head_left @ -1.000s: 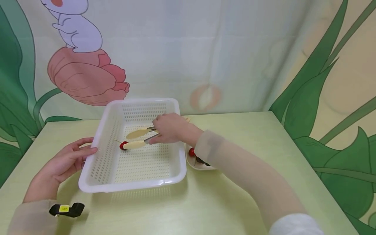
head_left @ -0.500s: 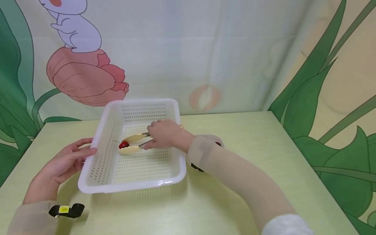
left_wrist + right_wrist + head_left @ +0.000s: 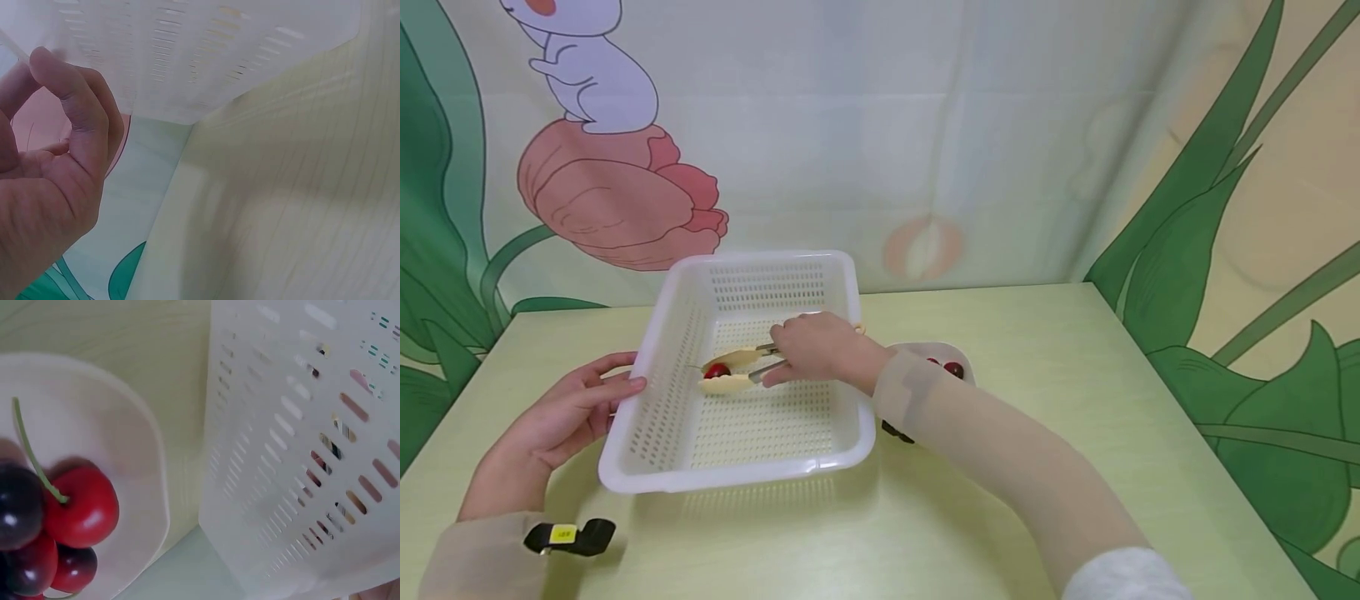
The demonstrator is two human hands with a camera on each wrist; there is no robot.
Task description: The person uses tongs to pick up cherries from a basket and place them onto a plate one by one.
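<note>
My right hand (image 3: 816, 346) reaches into a white perforated plastic basket (image 3: 737, 481) and holds a pair of tongs (image 3: 727, 383) with cream-coloured tips and metal arms. Between the tips, near the basket floor, sits a red cherry (image 3: 717, 371) with its stem pointing left. At the left rim, my left hand (image 3: 568, 408) grips the basket with thumb and fingers. In the left wrist view, the curled fingers of the left hand (image 3: 65, 137) are at the rim. The right wrist view shows the basket's slotted wall (image 3: 250, 469), with the right hand mostly hidden behind it.
A small white dish (image 3: 964, 354) stands right of the basket, partly hidden by the right sleeve. Several dark and red cherries (image 3: 84, 506) lie in it, one with a green stem. A printed curtain (image 3: 1000, 167) hangs behind the pale table (image 3: 1075, 350).
My right hand has moved slightly left and nearer. The tongs' tips, earlier spread with the cherry at one tip, now come closer together on either side of it. The left hand stays put.
</note>
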